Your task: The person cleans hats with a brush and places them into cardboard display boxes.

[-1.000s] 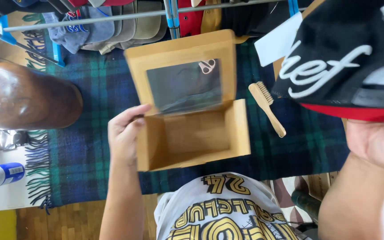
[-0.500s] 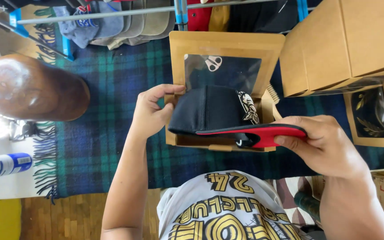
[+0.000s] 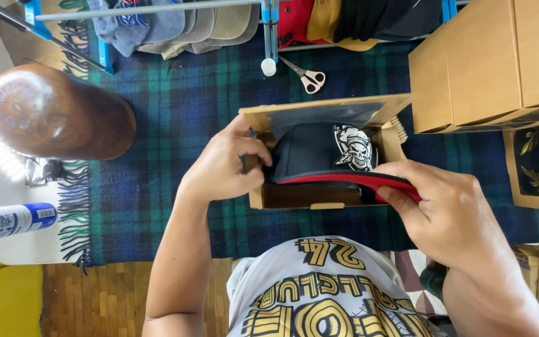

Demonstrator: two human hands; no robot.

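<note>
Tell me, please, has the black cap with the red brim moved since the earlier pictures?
Yes. The black cap with the red brim has gone down from above the open brown cardboard box into it, both hands holding it.

black cap (image 3: 319, 153) in cardboard box (image 3: 294, 196) | left hand (image 3: 223, 165) back | right hand (image 3: 447, 209) brim

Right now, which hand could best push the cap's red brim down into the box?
Probably the right hand: its fingers already pinch the cap by its brim, while the left hand grips the cap's back at the box wall.
</note>
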